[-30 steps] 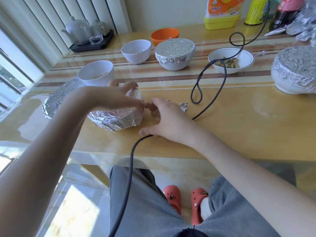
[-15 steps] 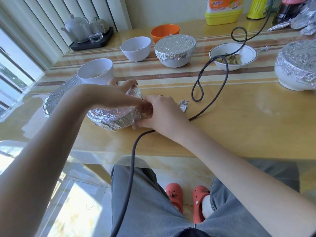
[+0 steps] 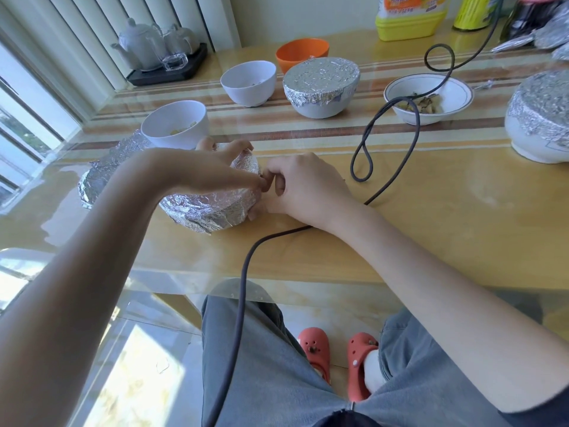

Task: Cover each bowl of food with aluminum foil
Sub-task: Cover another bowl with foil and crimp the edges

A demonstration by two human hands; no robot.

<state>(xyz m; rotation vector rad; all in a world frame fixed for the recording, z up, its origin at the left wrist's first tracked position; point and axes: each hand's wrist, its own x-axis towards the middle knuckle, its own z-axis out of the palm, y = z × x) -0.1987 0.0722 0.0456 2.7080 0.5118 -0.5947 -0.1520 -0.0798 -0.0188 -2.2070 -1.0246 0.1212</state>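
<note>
The foil-wrapped bowl (image 3: 212, 208) is set near the front edge of the table (image 3: 431, 229), left of centre, and is covered entirely in crumpled foil, so its contents cannot be seen. Much of its top is hidden by the left hand (image 3: 212, 174), which is laid across it with the fingers spread over the far rim and the thumb pressed down at the right edge. The right hand (image 3: 304, 186) is held against the bowl's right side with its fingers curled inward onto the foil; the fingertips are tucked out of sight, so the exact pinch cannot be made out.

Behind the left forearm a second foil-covered shape (image 3: 101, 174) is partly hidden. Just beyond the hands a white bowl (image 3: 175, 123) with pale food is left uncovered. Further back a second white bowl (image 3: 248, 83), an orange bowl (image 3: 300, 52) and a foil-covered bowl (image 3: 320, 87) are seen, the orange one partly blocked by the covered one. To the right, a shallow bowl (image 3: 429, 100) of food stands open, crossed by a dark cable (image 3: 388, 186) that loops over the table and runs down past the lap. A large foil-covered bowl (image 3: 538, 118) is cut off by the right edge. A teapot tray (image 3: 166, 72) stands by the blinds, and a yellow bottle (image 3: 411, 16) is cropped at the top.
</note>
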